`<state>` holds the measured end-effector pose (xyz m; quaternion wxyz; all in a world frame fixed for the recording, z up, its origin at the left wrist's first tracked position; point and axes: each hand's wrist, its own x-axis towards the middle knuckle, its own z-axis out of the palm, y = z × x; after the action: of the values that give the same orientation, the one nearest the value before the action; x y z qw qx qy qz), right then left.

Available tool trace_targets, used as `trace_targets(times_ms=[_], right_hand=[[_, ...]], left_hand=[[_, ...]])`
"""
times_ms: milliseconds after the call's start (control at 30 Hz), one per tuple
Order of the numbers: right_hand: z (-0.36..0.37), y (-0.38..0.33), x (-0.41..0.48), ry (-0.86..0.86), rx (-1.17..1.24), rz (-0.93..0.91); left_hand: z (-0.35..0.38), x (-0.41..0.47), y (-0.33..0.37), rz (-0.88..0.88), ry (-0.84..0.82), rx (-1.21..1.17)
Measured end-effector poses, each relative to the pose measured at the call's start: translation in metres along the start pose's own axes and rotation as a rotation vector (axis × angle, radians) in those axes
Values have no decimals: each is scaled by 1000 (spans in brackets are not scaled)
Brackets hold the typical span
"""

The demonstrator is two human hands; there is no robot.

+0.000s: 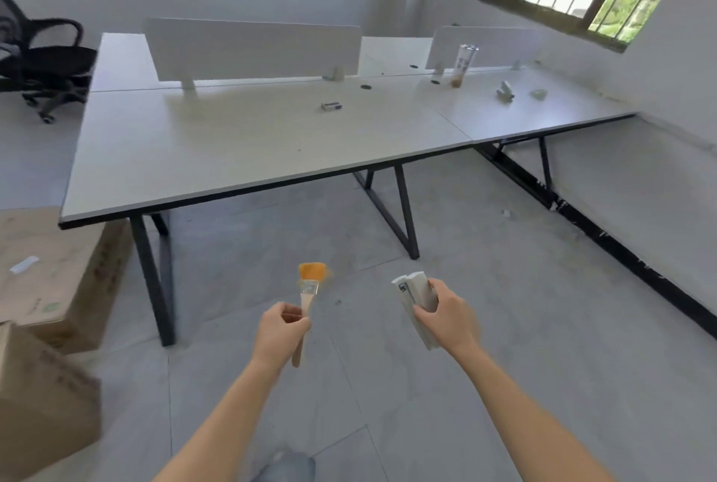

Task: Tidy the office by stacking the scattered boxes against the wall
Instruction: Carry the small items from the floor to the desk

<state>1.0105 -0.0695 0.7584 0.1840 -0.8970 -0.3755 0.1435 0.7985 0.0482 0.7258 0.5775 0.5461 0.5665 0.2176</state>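
Left hand (282, 330): grip clenched on the wooden handle of a small paintbrush (308, 295), orange bristles pointing up and away; held upright, most likely so the bristles touch nothing while it is carried
Right hand (446, 313): grip grasping a grey-white stapler (415, 297), fingers wrapped round its body with the metal end facing the camera
Boxes: two cardboard boxes at the left edge of view, one (58, 272) on the floor partly under the end of the desk, a second (42, 404) nearer the person; neither is touched, and I cannot tell whether they already sit against a wall
Desk (271, 148): long white top on black legs, running toward the window wall; on it a small flat packet (331, 106), a clear cup (463, 64) with brown dregs, and what looks like another stapler (505, 91) further right
Dividers: white panels standing along the middle of the desk, splitting it into work places
Chair (42, 62): black office chair at far left, behind the desk
Step in hand: both hands are full of small items, probably to be put down on the desk; only then are they free for a box
Task progress: judged early, since no stack can be seen along any wall in view
Risk: a box needs two free hands, so lifting one while holding the brush and stapler would be awkward
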Motion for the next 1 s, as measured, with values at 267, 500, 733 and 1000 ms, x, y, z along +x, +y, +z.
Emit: trace_targets(times_ms=[267,500,733,1000], right_hand=[[-7,37,95,-49,38,40],[-85,83,213,121,106,122],[-97,152,288,168,209,241],[-132,205,430,106,264,126]], left_hand=[[59,92,30,-65,128,-90],[172,175,115,-31,16,-103],[276,220,170,16,-73,6],[382,281,231,25,43,-15]])
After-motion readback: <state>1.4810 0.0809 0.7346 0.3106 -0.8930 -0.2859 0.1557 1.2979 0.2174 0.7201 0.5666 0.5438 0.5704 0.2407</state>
